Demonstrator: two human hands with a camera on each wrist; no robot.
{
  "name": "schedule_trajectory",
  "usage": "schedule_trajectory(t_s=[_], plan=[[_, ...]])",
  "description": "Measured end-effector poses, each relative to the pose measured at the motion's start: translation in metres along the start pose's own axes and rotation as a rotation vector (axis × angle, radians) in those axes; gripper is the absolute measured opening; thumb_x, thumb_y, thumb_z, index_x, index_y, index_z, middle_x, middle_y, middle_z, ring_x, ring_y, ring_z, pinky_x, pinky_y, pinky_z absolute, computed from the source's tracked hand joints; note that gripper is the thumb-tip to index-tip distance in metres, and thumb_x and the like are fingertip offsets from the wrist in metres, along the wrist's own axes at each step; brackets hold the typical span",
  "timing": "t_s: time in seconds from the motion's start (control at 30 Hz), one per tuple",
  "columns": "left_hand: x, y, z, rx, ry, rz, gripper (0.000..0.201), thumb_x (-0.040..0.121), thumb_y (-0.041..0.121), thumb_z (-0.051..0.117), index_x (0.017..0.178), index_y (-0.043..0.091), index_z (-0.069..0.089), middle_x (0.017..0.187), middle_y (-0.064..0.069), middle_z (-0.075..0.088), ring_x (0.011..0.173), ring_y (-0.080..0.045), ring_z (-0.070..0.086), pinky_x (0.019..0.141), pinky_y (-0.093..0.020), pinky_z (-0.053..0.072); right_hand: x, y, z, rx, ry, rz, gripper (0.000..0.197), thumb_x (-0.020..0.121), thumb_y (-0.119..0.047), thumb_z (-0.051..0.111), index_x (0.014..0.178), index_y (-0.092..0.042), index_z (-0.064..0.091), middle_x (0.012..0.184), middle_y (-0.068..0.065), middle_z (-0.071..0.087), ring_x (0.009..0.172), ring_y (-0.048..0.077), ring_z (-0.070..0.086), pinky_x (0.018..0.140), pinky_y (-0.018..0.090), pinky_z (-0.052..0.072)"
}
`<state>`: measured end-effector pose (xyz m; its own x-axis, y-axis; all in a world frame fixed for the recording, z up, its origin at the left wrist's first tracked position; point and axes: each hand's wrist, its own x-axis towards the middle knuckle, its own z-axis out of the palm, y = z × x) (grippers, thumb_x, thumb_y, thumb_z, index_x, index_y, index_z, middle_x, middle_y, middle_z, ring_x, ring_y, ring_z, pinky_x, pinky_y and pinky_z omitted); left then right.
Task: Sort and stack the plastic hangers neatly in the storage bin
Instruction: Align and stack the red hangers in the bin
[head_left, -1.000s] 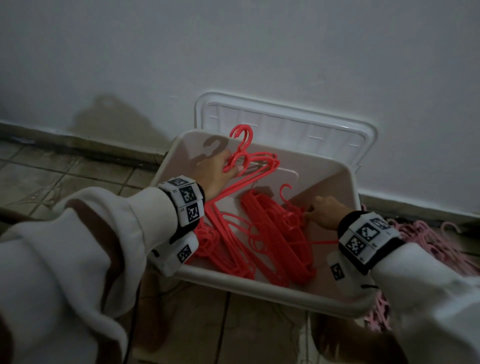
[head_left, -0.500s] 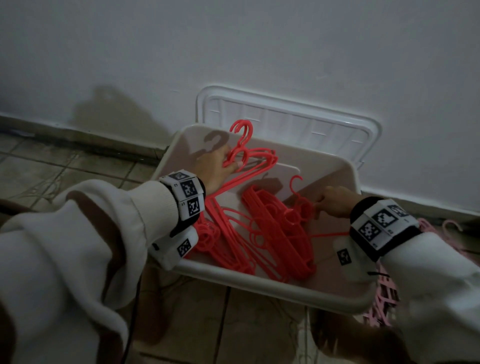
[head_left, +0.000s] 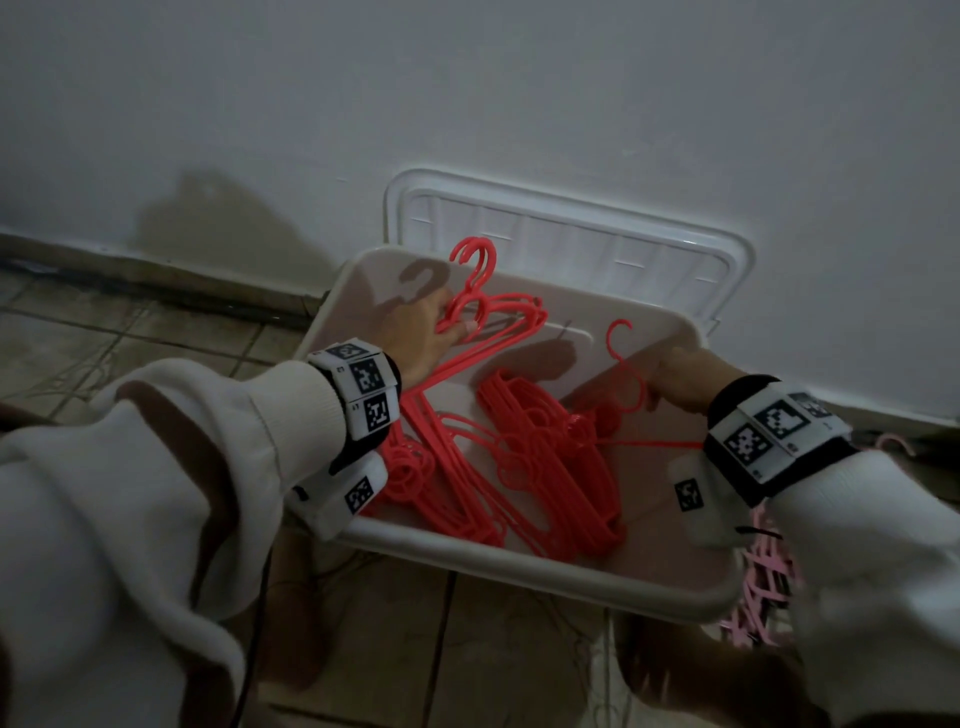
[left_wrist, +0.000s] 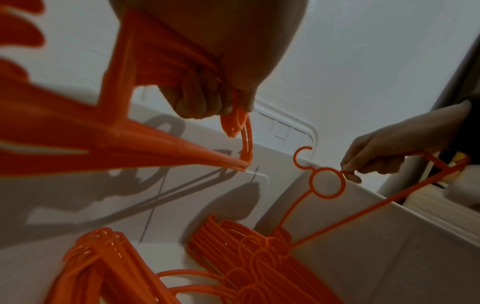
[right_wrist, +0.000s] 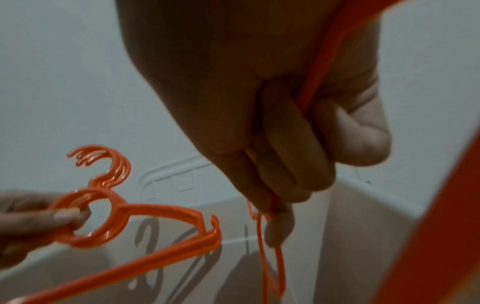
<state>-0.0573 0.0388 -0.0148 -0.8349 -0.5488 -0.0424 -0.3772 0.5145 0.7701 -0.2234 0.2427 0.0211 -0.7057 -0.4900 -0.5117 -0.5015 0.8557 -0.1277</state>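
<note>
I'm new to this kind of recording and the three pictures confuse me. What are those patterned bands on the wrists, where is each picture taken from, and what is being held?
No machine here: a person works with two bare hands. The patterned bands are wrist straps carrying small cameras. One picture comes from a camera on the head, looking down; the other two look along each hand from the wrist.

On the tiled floor stands a white storage bin, its lid leaning on the wall behind. Red hangers lie stacked inside. Pink hangers lie on the floor beside the bin, on the right.

The left hand holds a bunch of red hangers near their hooks. The right hand pinches a single red hanger by its neck ring, lifted above the stack. Both have a firm grip.
</note>
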Motion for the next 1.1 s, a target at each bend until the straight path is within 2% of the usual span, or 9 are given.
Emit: schedule_trajectory(t_s=[0.1, 0.17, 0.23, 0.3, 0.47, 0.6, 0.77, 0.93, 1.1], plan=[[0.001, -0.002, 0.000, -0.001, -0.018, 0.015, 0.047, 0.089, 0.038, 0.054, 0.125, 0.010, 0.048, 0.113, -0.010, 0.063, 0.109, -0.027, 0.058, 0.101, -0.046, 0.041, -0.002, 0.004, -0.013, 0.215, 0.062, 0.016, 0.027, 0.092, -0.015, 0.049, 0.111, 0.001, 0.060, 0.085, 0.015, 0.055, 0.066, 0.020, 0.048, 0.049, 0.013, 0.037], [0.002, -0.004, 0.000, 0.007, -0.025, 0.017, 0.043, 0.091, 0.032, 0.055, 0.126, 0.009, 0.047, 0.114, -0.009, 0.062, 0.107, -0.026, 0.058, 0.101, -0.045, 0.041, -0.006, 0.005, -0.021, 0.312, 0.087, 0.052, 0.015, 0.092, -0.011, 0.047, 0.084, -0.005, 0.059, 0.059, 0.005, 0.045, 0.050, 0.013, 0.037, 0.031, 0.011, 0.031], [0.002, -0.004, 0.000, 0.043, -0.017, 0.020, 0.040, 0.092, 0.031, 0.054, 0.125, 0.009, 0.048, 0.115, -0.010, 0.060, 0.102, -0.026, 0.058, 0.099, -0.043, 0.043, -0.009, 0.002, -0.024, 0.510, 0.025, 0.065, 0.030, 0.091, -0.009, 0.041, 0.061, -0.009, 0.044, 0.037, -0.002, 0.036, 0.031, 0.010, 0.031, 0.025, 0.015, 0.021], [0.002, -0.004, -0.001, -0.006, -0.015, 0.017, 0.035, 0.091, 0.033, 0.054, 0.120, 0.014, 0.050, 0.121, -0.010, 0.055, 0.102, -0.027, 0.058, 0.098, -0.042, 0.044, -0.008, -0.004, -0.019, 0.860, -0.060, 0.090, 0.028, 0.090, -0.010, 0.032, 0.063, -0.015, 0.036, 0.029, -0.007, 0.026, 0.022, 0.005, 0.021, 0.031, 0.006, 0.016], [-0.003, 0.000, 0.001, -0.182, -0.056, -0.048, 0.026, 0.094, 0.027, 0.053, 0.113, 0.010, 0.058, 0.100, -0.008, 0.063, 0.088, -0.020, 0.060, 0.068, -0.019, 0.049, -0.016, -0.033, 0.008, 1.175, -0.251, 0.032, 0.028, 0.097, -0.013, 0.035, 0.073, -0.013, 0.048, 0.036, -0.005, 0.050, 0.027, 0.005, 0.043, 0.030, 0.008, 0.028], [-0.010, 0.011, 0.000, -0.346, -0.083, -0.055, 0.012, 0.093, 0.010, 0.054, 0.104, 0.006, 0.057, 0.077, 0.005, 0.059, 0.057, 0.013, 0.057, 0.061, -0.001, 0.041, -0.024, -0.053, 0.025, 1.152, -0.437, -0.151, 0.030, 0.096, -0.012, 0.041, 0.067, -0.014, 0.047, 0.037, -0.009, 0.042, 0.029, 0.001, 0.032, 0.032, 0.012, 0.020], [-0.019, 0.020, 0.000, -0.521, -0.152, -0.158, 0.007, 0.095, 0.017, 0.050, 0.090, 0.014, 0.054, 0.039, 0.015, 0.054, 0.035, 0.006, 0.049, 0.038, -0.004, 0.034, -0.023, -0.077, 0.040, 1.153, -0.354, -0.230, 0.023, 0.087, -0.003, 0.058, 0.064, -0.008, 0.055, 0.039, -0.007, 0.052, 0.032, -0.001, 0.044, 0.036, 0.007, 0.036], [-0.021, 0.019, 0.003, -0.564, -0.182, -0.145, 0.011, 0.092, 0.025, 0.054, 0.082, 0.021, 0.054, 0.050, 0.013, 0.055, 0.042, 0.003, 0.047, 0.047, -0.010, 0.038, -0.021, -0.103, 0.051, 1.123, -0.425, -0.333, 0.017, 0.084, 0.005, 0.060, 0.071, -0.006, 0.060, 0.046, -0.006, 0.063, 0.042, -0.001, 0.059, 0.046, 0.007, 0.047], [-0.022, 0.016, -0.005, -0.526, -0.199, -0.080, 0.020, 0.088, 0.001, 0.058, 0.081, 0.020, 0.054, 0.075, 0.009, 0.061, 0.057, 0.012, 0.057, 0.059, -0.001, 0.042, -0.015, -0.117, 0.055, 1.010, -0.457, -0.467, 0.018, 0.083, 0.010, 0.056, 0.089, -0.004, 0.065, 0.053, -0.008, 0.066, 0.049, 0.000, 0.062, 0.057, 0.015, 0.049]])
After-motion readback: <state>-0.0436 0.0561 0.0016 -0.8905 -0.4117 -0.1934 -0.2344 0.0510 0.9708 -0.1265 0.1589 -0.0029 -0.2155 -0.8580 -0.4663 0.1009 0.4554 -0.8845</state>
